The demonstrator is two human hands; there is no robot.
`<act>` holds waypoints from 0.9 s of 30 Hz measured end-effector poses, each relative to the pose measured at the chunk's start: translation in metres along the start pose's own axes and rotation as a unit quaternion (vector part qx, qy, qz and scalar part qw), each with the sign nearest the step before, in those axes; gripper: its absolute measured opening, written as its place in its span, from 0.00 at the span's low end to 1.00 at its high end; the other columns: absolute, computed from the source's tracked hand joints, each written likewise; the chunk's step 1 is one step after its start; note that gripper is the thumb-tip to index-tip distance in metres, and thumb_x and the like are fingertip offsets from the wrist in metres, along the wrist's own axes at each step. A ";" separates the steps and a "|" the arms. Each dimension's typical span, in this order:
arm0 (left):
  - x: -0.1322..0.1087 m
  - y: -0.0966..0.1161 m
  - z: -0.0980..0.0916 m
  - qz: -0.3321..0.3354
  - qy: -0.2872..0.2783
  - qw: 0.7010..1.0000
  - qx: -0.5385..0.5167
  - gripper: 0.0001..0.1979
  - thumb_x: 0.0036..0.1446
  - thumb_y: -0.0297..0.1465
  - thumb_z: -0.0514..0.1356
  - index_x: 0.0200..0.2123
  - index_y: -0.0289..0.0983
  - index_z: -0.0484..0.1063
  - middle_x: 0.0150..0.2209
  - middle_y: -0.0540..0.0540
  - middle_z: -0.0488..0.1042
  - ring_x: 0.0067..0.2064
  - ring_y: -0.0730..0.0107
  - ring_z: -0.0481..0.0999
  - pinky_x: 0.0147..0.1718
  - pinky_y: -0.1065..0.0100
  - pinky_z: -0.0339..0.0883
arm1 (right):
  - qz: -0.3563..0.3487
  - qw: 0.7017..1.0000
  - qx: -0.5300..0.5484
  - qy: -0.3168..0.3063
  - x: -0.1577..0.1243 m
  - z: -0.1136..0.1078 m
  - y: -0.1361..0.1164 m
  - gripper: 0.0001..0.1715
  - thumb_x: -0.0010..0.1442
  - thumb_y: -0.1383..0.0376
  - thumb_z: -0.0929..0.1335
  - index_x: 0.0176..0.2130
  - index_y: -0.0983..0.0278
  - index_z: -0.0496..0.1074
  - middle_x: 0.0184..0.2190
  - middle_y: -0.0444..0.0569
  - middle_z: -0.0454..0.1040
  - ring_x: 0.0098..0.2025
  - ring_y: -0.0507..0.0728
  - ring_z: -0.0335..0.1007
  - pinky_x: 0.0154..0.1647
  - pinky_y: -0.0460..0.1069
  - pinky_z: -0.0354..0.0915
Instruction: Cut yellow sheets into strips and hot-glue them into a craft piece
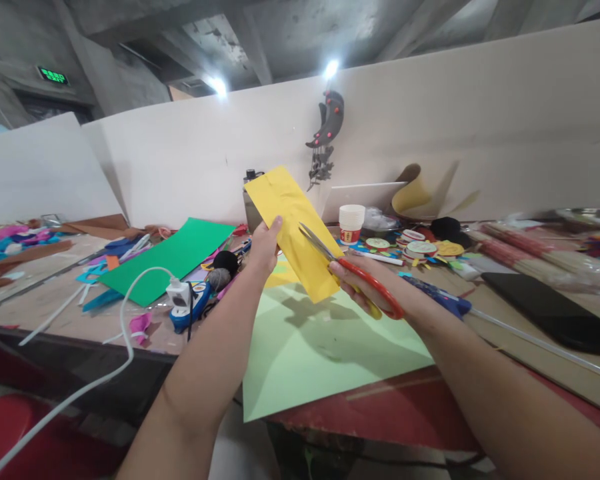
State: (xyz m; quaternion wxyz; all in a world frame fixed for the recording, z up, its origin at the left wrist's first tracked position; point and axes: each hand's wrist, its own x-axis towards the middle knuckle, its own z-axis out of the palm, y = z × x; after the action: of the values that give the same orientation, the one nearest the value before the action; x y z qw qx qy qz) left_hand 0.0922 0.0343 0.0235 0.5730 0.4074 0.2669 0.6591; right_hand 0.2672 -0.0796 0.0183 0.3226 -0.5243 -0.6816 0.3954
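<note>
A yellow sheet of paper point(295, 233), creased near its top, is gripped along its left edge by my left hand point(267, 245), thumb on the front face. My right hand point(363, 277) is closed around red-handled scissors point(375, 287), and some yellow shows beneath the handles. The metal blades lie across the front of the yellow sheet, pointing up and left. Whether they touch the paper I cannot tell. Under both hands a pale green sheet point(300, 360) lies on the table and overhangs its front edge, with the shadow of the hands on it.
On the left lie a green sheet point(180, 257) and a blue power strip point(193, 307) with a white plug and cable. Paper cups point(351, 223) stand behind the scissors. A blue glue gun point(437, 297) and a black tablet-like slab point(550, 310) lie at right.
</note>
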 end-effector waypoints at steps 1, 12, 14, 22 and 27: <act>0.000 0.000 0.000 -0.002 0.003 1.000 -0.003 0.05 0.55 0.26 0.59 0.35 0.34 0.73 0.37 0.45 0.79 0.39 0.68 0.77 0.44 0.66 0.71 | -0.003 1.000 -0.008 0.000 0.000 0.000 0.000 0.27 0.57 0.42 0.60 0.24 0.62 0.57 0.17 0.39 0.60 0.12 0.46 0.56 0.10 0.43 0.54; 0.004 -0.004 -0.005 -0.022 -0.009 1.000 -0.004 0.06 0.54 0.27 0.60 0.37 0.35 0.73 0.36 0.44 0.79 0.38 0.68 0.78 0.43 0.67 0.71 | -0.039 0.998 -0.047 0.000 -0.001 -0.003 0.000 0.28 0.57 0.43 0.60 0.23 0.63 0.61 0.17 0.43 0.66 0.15 0.48 0.61 0.15 0.44 0.57; 0.004 -0.005 -0.004 -0.031 -0.012 0.999 -0.024 0.07 0.53 0.28 0.62 0.37 0.35 0.73 0.38 0.44 0.78 0.39 0.67 0.78 0.44 0.66 0.71 | -0.038 0.998 -0.058 0.001 0.000 -0.003 0.001 0.28 0.57 0.43 0.60 0.22 0.63 0.61 0.16 0.43 0.66 0.14 0.49 0.61 0.15 0.44 0.58; 0.004 -0.008 -0.003 -0.064 -0.024 0.997 -0.031 0.05 0.53 0.26 0.61 0.35 0.32 0.72 0.35 0.43 0.78 0.40 0.66 0.78 0.46 0.65 0.70 | -0.033 0.999 -0.031 -0.003 0.000 -0.001 0.000 0.29 0.57 0.42 0.59 0.21 0.62 0.59 0.15 0.43 0.65 0.15 0.50 0.61 0.16 0.45 0.58; 0.002 -0.015 -0.002 -0.071 -0.046 0.996 -0.013 0.06 0.52 0.27 0.62 0.35 0.33 0.73 0.35 0.43 0.78 0.38 0.66 0.78 0.44 0.65 0.71 | -0.054 0.997 -0.054 0.012 0.003 -0.001 0.009 0.29 0.59 0.43 0.58 0.23 0.63 0.61 0.14 0.42 0.64 0.15 0.50 0.61 0.18 0.45 0.59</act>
State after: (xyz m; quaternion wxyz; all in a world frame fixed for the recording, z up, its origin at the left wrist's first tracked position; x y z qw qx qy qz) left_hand 0.0985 0.0398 0.0103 0.6354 0.4097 0.2595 0.6009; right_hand 0.2711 -0.0750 0.0104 0.3229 -0.5084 -0.7254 0.3333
